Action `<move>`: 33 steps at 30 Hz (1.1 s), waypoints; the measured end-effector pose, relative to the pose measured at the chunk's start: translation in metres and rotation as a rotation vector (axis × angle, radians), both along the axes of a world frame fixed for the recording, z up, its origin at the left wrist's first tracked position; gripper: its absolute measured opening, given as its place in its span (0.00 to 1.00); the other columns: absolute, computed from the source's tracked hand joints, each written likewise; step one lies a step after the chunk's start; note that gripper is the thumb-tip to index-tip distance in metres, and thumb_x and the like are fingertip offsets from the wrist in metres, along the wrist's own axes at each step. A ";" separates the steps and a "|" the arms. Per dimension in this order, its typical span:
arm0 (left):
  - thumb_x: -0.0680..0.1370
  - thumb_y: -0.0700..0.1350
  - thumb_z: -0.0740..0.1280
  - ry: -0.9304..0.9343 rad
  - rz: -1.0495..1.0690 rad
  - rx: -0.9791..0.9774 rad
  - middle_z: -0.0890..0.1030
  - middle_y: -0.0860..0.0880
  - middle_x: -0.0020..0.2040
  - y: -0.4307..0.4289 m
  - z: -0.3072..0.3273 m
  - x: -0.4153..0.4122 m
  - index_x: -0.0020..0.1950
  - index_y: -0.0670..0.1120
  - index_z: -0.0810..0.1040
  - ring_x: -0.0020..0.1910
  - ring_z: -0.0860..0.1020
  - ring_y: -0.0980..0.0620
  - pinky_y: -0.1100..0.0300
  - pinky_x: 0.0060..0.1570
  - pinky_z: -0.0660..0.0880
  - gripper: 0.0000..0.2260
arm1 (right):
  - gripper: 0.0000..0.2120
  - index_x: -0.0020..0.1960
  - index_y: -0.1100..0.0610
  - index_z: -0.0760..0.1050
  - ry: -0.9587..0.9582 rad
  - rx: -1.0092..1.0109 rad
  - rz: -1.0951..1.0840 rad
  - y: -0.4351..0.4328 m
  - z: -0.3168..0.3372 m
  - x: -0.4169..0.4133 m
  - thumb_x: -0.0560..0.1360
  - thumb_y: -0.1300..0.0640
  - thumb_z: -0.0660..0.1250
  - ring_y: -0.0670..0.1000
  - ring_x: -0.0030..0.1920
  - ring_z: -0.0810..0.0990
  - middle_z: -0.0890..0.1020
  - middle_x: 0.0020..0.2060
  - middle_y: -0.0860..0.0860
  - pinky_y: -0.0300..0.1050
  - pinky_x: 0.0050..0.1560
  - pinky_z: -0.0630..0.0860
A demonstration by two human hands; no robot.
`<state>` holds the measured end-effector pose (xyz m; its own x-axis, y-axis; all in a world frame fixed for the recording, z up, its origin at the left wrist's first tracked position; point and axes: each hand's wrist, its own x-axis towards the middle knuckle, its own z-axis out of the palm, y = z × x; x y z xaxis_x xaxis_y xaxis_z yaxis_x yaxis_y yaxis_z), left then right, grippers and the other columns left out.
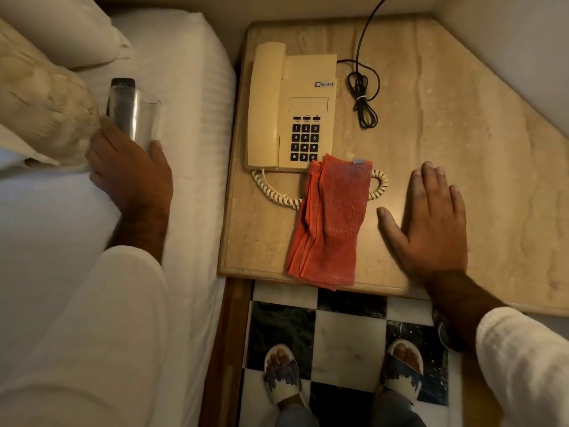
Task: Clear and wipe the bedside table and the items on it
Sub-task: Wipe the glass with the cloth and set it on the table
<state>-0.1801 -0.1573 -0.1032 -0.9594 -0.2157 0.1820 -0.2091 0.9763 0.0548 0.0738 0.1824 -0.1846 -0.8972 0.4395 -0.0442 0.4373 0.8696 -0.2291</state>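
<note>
Clearing under way: left hand (131, 171) grips glass (137, 118) on bed (197, 118); right hand (431, 223) flat, empty; telephone (292, 109), cloth (331, 220) remain on table (462, 118); wiping apparently outstanding.

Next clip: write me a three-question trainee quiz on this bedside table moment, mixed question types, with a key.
1. True or false: the red cloth lies on the bed.
2. What does the left hand hold? A) the telephone handset B) a glass C) a pillow
3. Fill in: the right hand rests flat on the ____, beside the cloth.

Key
1. False: it lies on the table, covering part of the telephone's coiled cord.
2. B: a clear glass, over the bed, next to a dark remote.
3. table
</note>
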 end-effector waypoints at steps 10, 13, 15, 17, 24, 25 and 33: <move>0.84 0.54 0.68 -0.223 -0.149 1.082 0.84 0.54 0.60 0.102 0.051 0.135 0.75 0.48 0.74 0.52 0.84 0.61 0.68 0.45 0.80 0.21 | 0.13 0.60 0.54 0.85 0.563 -0.770 -0.477 0.009 0.045 -0.028 0.81 0.50 0.67 0.46 0.52 0.84 0.87 0.55 0.51 0.56 0.57 0.83; 0.81 0.58 0.70 -0.449 -0.260 1.270 0.82 0.57 0.65 0.146 0.064 0.185 0.79 0.54 0.69 0.58 0.84 0.62 0.62 0.52 0.84 0.28 | 0.16 0.56 0.58 0.85 0.526 -1.336 -0.370 -0.016 0.092 -0.041 0.80 0.48 0.67 0.48 0.45 0.84 0.87 0.48 0.53 0.47 0.48 0.82; 0.77 0.60 0.71 -0.505 -0.332 1.344 0.83 0.56 0.66 0.167 0.064 0.205 0.76 0.53 0.69 0.60 0.84 0.60 0.56 0.56 0.85 0.30 | 0.31 0.64 0.63 0.80 0.373 -1.745 -0.284 -0.033 0.107 -0.042 0.79 0.37 0.64 0.56 0.54 0.84 0.85 0.54 0.59 0.52 0.57 0.82; 0.77 0.62 0.69 -0.490 -0.417 1.304 0.83 0.53 0.66 0.183 0.062 0.217 0.73 0.50 0.72 0.61 0.84 0.60 0.56 0.56 0.85 0.28 | 0.44 0.71 0.65 0.73 0.313 -2.062 -0.266 -0.041 0.105 -0.037 0.74 0.29 0.65 0.65 0.65 0.77 0.79 0.62 0.65 0.60 0.69 0.75; 0.80 0.67 0.63 -0.215 -0.576 0.540 0.77 0.46 0.70 0.170 0.025 0.187 0.70 0.47 0.79 0.67 0.76 0.48 0.51 0.63 0.79 0.29 | 0.36 0.60 0.59 0.79 0.521 -2.283 -0.487 -0.013 0.081 -0.010 0.71 0.29 0.64 0.59 0.57 0.86 0.82 0.62 0.60 0.58 0.63 0.81; 0.78 0.70 0.61 -0.339 -0.553 0.441 0.74 0.45 0.74 0.167 0.018 0.183 0.76 0.48 0.74 0.71 0.73 0.46 0.47 0.67 0.77 0.35 | 0.34 0.58 0.58 0.80 0.499 -2.204 -0.503 -0.008 0.080 -0.007 0.70 0.29 0.66 0.56 0.50 0.87 0.84 0.59 0.59 0.56 0.58 0.83; 0.83 0.60 0.64 -0.582 -0.588 0.040 0.59 0.46 0.85 0.173 -0.015 0.184 0.87 0.53 0.55 0.81 0.60 0.40 0.41 0.79 0.64 0.35 | 0.34 0.71 0.59 0.75 0.380 -1.998 -0.667 0.005 0.069 0.012 0.82 0.33 0.54 0.58 0.45 0.84 0.85 0.50 0.59 0.56 0.51 0.84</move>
<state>0.0038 0.0155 -0.1179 -0.8561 0.3550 -0.3757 0.3295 0.9348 0.1324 0.0858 0.1875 -0.1158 -0.7427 0.2179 -0.6332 0.2201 -0.8136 -0.5382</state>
